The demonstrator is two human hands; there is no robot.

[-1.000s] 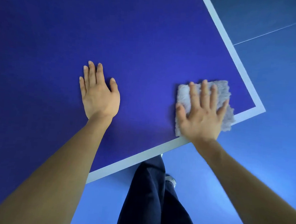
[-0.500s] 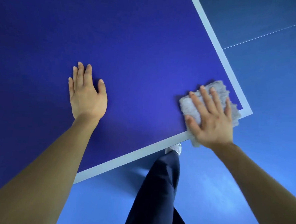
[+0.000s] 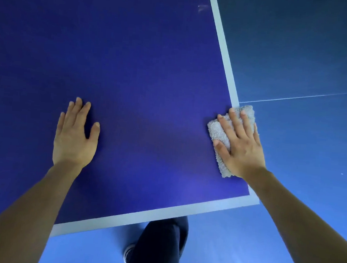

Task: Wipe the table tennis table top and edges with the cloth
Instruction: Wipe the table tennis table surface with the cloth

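The blue table tennis table top [image 3: 141, 78] fills most of the view, with a white border line [image 3: 224, 53] along its right and near edges. A grey fluffy cloth [image 3: 218, 132] lies folded over the right edge, a little beyond the near right corner. My right hand [image 3: 241, 143] presses flat on the cloth with straight fingers. My left hand [image 3: 75, 133] rests flat on the bare table top, fingers straight and thumb spread.
The blue floor [image 3: 299, 159] lies to the right and below the table, with a thin pale line across it. My dark trouser leg [image 3: 161, 246] and a shoe [image 3: 128, 252] show just past the near edge.
My right hand has slid the cloth from the near right corner up along the right edge. The left hand stays flat on the table top.
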